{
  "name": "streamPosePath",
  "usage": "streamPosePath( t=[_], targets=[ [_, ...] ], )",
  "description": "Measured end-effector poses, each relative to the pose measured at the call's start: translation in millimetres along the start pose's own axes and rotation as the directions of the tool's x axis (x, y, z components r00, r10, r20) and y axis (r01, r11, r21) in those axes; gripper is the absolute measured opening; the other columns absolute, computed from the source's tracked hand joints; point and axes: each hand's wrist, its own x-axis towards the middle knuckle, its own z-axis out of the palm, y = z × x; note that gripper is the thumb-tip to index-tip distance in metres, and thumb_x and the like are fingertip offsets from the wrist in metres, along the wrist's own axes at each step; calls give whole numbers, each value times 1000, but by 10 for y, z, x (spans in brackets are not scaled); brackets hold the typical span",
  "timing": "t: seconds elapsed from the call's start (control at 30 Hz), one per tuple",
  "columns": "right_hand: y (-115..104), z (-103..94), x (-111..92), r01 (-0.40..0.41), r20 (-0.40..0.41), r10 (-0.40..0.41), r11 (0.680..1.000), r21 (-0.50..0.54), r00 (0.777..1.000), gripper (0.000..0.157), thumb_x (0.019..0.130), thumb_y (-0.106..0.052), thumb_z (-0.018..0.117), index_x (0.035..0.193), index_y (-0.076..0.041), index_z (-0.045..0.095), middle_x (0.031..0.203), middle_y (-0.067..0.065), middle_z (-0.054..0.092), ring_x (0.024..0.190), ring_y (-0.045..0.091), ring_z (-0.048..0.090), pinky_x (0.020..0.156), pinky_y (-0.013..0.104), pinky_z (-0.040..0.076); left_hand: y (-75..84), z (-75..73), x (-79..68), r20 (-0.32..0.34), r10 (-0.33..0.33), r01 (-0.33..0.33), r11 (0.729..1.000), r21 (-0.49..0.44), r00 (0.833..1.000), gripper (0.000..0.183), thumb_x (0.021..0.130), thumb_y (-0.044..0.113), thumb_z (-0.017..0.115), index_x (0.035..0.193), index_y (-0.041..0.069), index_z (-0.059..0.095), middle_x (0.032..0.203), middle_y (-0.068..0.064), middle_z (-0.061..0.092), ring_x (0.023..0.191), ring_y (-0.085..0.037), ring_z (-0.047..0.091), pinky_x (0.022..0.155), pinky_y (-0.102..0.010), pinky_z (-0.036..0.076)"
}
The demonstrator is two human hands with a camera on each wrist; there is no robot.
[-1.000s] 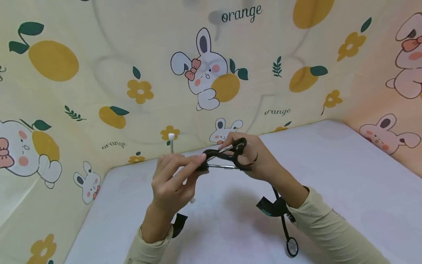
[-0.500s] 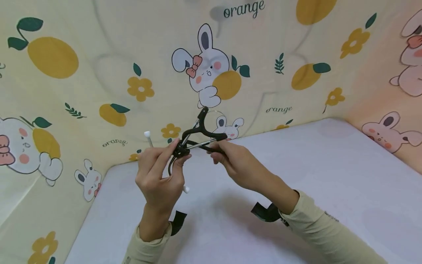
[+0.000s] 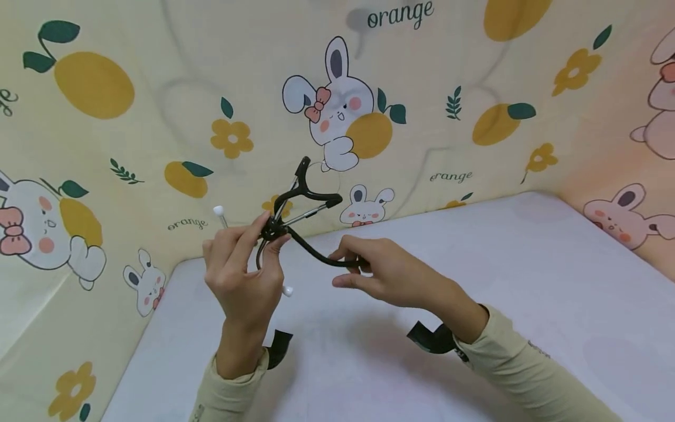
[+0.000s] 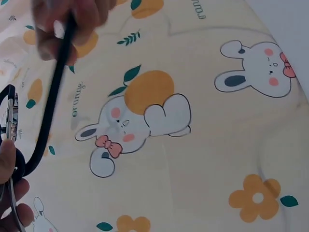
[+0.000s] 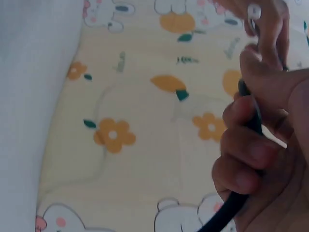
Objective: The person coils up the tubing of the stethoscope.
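You have a stethoscope [image 3: 273, 228] up off the counter [image 3: 527, 252], held in the air above it. Black, glossy tubing, bent into a forked loop at the top; shiny metal rods meet at a dark bundled knot; white ear tips [image 3: 218, 210] poke out on both sides of your left hand. Your left hand [image 3: 245, 275], above the counter's left part, pinches that knot: thumb and index finger nearly together, only the stethoscope between them. Your right hand [image 3: 392, 272], above the counter's middle, has its fingers curled round a length of the black tubing; right wrist view shows them wrapped on it, while from the head view your thumb sits a little apart below the index finger. Patterned cloth [image 3: 253, 47], rabbits and oranges, stands behind the counter.
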Motion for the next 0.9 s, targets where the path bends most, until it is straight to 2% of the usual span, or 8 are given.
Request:
streamPosePath(
  t=[0.1,0.3,0.47,0.73,0.9],
  targets=[
    [-65,43,-5,-1,39,0,1000,2,999,21,91,-34,72,100,-20,60,91,-9,73,70,1,60,67,22,52,-30,2,-15,21,0,0,1000,22,1000,30,75,3,85,102,-3,77,76,-18,64,69,-29,54,71,-36,25],
    [-129,10,-23,-6,-61,5,1000,-21,998,16,91,-27,73,93,-17,61,95,-5,77,66,-1,62,60,22,50,-94,20,-36,69,-13,9,998,61,998,30,78,4,83,107,-2,76,77,-19,63,69,-29,53,70,-36,23],
    [-153,9,-34,-24,-81,18,997,-68,997,17,91,-29,73,94,-16,62,96,-3,77,69,-4,64,61,20,50,-145,18,-61,129,-1,-14,993,116,992,32,80,6,82,110,-3,74,80,-19,63,71,-30,53,69,-37,23],
    [-135,22,-53,-3,-185,-23,990,-141,983,10,93,-29,70,94,-20,65,81,-15,70,59,0,50,56,22,44,-191,24,-70,165,-11,-15,988,153,986,34,80,11,82,112,0,74,81,-19,63,71,-30,57,69,-38,22],
    [-134,31,-53,36,-240,-80,982,-184,968,8,94,-28,69,94,-20,66,85,-15,69,69,0,54,63,22,45,-193,16,-67,185,-23,-10,984,177,982,35,81,11,82,113,-1,74,82,-19,64,73,-31,57,70,-40,22]
  ],
)
